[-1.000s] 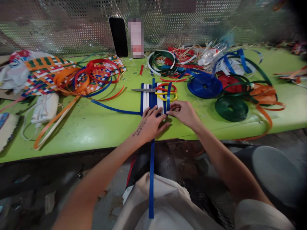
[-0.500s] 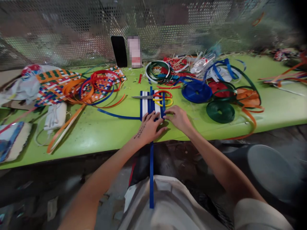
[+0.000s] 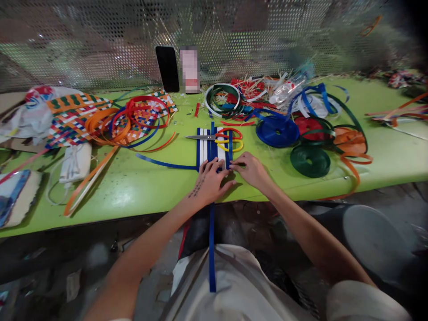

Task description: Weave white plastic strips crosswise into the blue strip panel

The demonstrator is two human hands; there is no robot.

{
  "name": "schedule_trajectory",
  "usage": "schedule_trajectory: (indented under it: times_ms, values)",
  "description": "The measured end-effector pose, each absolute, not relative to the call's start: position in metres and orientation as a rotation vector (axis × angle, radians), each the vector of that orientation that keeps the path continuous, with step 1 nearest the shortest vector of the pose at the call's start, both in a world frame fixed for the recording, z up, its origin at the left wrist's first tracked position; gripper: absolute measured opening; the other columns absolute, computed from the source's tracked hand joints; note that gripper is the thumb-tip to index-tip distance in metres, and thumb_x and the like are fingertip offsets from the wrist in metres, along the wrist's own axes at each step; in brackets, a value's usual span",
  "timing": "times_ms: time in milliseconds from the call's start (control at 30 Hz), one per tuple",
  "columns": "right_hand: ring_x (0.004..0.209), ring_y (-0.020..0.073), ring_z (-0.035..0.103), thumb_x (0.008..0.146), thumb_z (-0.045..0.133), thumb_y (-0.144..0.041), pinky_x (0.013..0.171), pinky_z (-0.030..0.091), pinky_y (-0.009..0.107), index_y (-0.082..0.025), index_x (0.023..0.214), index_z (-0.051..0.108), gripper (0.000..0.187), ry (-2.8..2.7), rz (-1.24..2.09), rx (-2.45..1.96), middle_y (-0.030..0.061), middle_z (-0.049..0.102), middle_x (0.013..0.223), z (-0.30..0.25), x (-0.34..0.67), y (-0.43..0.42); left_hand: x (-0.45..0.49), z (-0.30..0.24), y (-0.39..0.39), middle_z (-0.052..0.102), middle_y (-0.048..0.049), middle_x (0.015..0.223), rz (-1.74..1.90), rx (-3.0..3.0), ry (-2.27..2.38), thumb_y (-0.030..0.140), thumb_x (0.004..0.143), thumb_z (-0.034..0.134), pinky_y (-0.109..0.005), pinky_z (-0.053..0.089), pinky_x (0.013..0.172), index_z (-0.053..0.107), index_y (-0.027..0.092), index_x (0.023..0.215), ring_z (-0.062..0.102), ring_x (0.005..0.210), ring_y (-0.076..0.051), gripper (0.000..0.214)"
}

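Blue and white flat strips (image 3: 214, 147) lie side by side on the green table (image 3: 140, 183), near its front edge. My left hand (image 3: 210, 180) lies flat on their near ends, fingers spread. My right hand (image 3: 250, 169) is beside it, fingers pinched on a blue strip at the right side of the set. One long blue strip (image 3: 211, 249) hangs off the table edge down over my lap. Another blue strip (image 3: 163, 162) runs out to the left from under the set. Scissors (image 3: 217, 136) with red and yellow handles rest across the far ends of the strips.
Blue (image 3: 277, 131), green (image 3: 310, 160) and red (image 3: 309, 125) strip rolls and loose orange strips (image 3: 351, 142) crowd the right. Woven mats (image 3: 83, 118) with orange and red loops, a white charger (image 3: 75, 162) and bags lie left. A phone (image 3: 167, 69) leans on the mesh wall.
My hands stay on the strips and the right fingers have shifted a little left. The view has tilted slightly as my head moved.
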State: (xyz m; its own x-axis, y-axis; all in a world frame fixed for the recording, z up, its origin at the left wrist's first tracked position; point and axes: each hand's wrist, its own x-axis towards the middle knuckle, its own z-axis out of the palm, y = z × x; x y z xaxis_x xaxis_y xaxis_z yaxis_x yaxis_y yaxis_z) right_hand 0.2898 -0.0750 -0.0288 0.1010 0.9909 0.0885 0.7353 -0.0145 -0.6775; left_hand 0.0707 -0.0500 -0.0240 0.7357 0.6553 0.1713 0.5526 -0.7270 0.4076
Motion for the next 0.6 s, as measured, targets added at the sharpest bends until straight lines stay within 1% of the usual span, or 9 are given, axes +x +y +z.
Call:
schedule_trajectory:
  times_ms: [67,167,200,267,367,467,600]
  values:
    - [0.087,0.025,0.069,0.094,0.078,-0.03,0.08,0.053,0.039,-0.024,0.092,0.087,0.011,-1.728,0.582,-1.794,0.009,0.073,0.096,-0.0248,0.2906,-0.071,0.0727,-0.0217,-0.0512,0.059,-0.0137,0.159,0.433,2.612,0.954,0.058,0.108,0.056,-0.058,0.03,0.13,0.077,0.025,0.133,0.044,0.157,-0.036,0.046]
    - [0.087,0.0249,0.069,0.089,0.082,-0.025,0.082,0.052,0.038,-0.023,0.087,0.085,0.005,-1.774,0.602,-1.762,0.0074,0.075,0.092,-0.0205,0.2923,-0.0656,0.0756,-0.0195,-0.0523,0.06,-0.0132,0.157,0.43,2.637,0.973,0.054,0.109,0.055,-0.058,0.033,0.128,0.076,0.025,0.132,0.046,0.153,-0.036,0.042]
    - [0.088,0.025,0.07,0.089,0.082,-0.025,0.083,0.053,0.038,-0.024,0.089,0.086,0.004,-1.771,0.608,-1.751,0.0071,0.076,0.093,-0.02,0.2927,-0.0652,0.0765,-0.0191,-0.0524,0.06,-0.0128,0.155,0.431,2.643,0.981,0.053,0.109,0.055,-0.059,0.034,0.127,0.076,0.026,0.131,0.047,0.152,-0.037,0.041]
    - [0.09,0.0251,0.071,0.092,0.079,-0.027,0.085,0.054,0.038,-0.025,0.097,0.088,0.01,-1.743,0.599,-1.747,0.0076,0.077,0.099,-0.0209,0.2929,-0.067,0.0783,-0.019,-0.0523,0.06,-0.0127,0.153,0.442,2.64,1.0,0.053,0.109,0.054,-0.06,0.037,0.124,0.077,0.026,0.129,0.048,0.148,-0.038,0.04]
    - [0.095,0.026,0.072,0.099,0.073,-0.034,0.088,0.056,0.04,-0.027,0.108,0.089,0.02,-1.72,0.522,-1.777,0.0099,0.074,0.108,-0.024,0.293,-0.0724,0.0804,-0.0197,-0.0523,0.059,-0.0132,0.152,0.448,2.615,1.027,0.053,0.108,0.054,-0.062,0.038,0.122,0.078,0.026,0.126,0.048,0.145,-0.039,0.04]
    - [0.097,0.0269,0.072,0.101,0.071,-0.035,0.09,0.056,0.04,-0.027,0.113,0.088,0.023,-1.795,0.517,-1.781,0.0108,0.071,0.108,-0.0252,0.2944,-0.074,0.0813,-0.0216,-0.0529,0.059,-0.0126,0.152,0.435,2.61,1.04,0.05,0.108,0.055,-0.062,0.039,0.121,0.078,0.027,0.125,0.047,0.146,-0.04,0.037]
    - [0.097,0.0277,0.072,0.102,0.069,-0.03,0.088,0.056,0.039,-0.023,0.117,0.087,0.024,-1.877,0.592,-1.745,0.0114,0.074,0.106,-0.0245,0.2956,-0.0718,0.0813,-0.0245,-0.054,0.059,-0.0125,0.155,0.446,2.615,1.039,0.045,0.107,0.055,-0.062,0.037,0.124,0.078,0.026,0.126,0.046,0.148,-0.039,0.036]
